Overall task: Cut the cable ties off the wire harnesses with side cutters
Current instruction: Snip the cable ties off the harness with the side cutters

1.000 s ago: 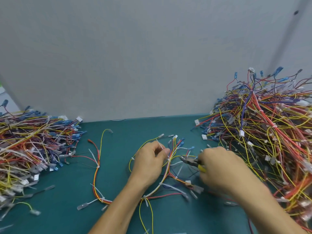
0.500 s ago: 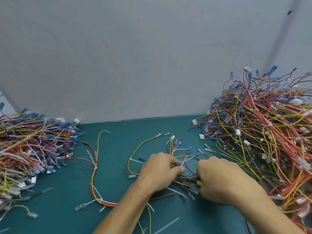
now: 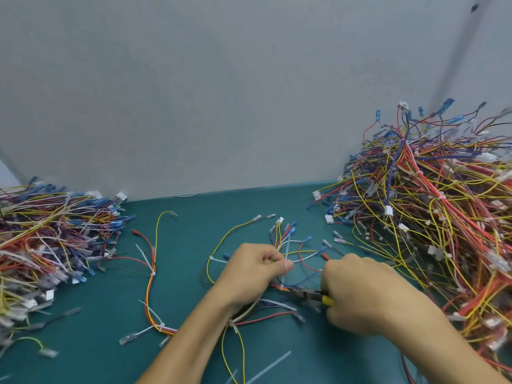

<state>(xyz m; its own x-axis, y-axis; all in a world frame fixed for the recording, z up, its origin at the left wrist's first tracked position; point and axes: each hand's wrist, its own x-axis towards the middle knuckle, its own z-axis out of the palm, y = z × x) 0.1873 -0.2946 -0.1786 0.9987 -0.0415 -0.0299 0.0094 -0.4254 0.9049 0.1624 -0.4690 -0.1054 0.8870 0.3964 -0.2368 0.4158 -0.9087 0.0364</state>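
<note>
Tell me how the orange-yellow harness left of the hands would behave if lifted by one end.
Probably floppy: the harness lies in a loose curve on the mat. Likely light: only a few thin wires. Its cable ties bunch them, so it should lift as one.

Matt teal table mat (image 3: 182, 286), dark metal cutters (image 3: 303, 294) (yellow plastic handles), plastic-sheathed wires (image 3: 432, 217)

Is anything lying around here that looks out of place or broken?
Only small things: a loose pale strip, seemingly a snipped cable tie, lies alone on the green mat near the front edge, attached to no wires. The left pile and right pile of harnesses look tangled, but nothing appears damaged.
</note>
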